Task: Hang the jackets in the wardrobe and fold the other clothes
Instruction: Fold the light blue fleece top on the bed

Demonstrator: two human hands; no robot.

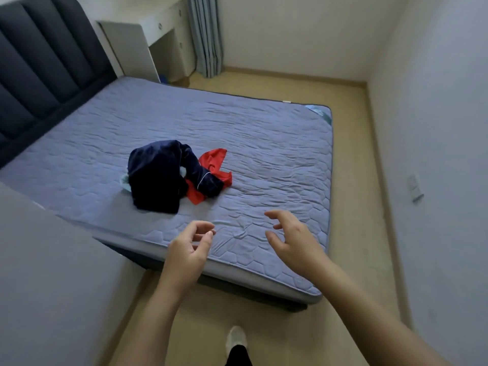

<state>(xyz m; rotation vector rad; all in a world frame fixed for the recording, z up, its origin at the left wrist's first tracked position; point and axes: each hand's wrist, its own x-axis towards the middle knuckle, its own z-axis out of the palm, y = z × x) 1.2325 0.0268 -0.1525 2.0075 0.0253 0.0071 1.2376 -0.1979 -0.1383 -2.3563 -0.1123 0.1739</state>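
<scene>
Blue mattress (264,143) fills the room, with a dark blue garment (155,175) heaped on a red cloth (214,162) mid-bed. My left hand (188,249) and right hand (293,239) hover near, fingers loosely curled, holding nothing. Both look soft and light; I'd grab the top edge.

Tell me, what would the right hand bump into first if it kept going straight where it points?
Likely the red garment, sticking out from under the dark blue garment. The right hand points toward it over bare mattress; its height is unclear, so it might brush the mattress first.
</scene>
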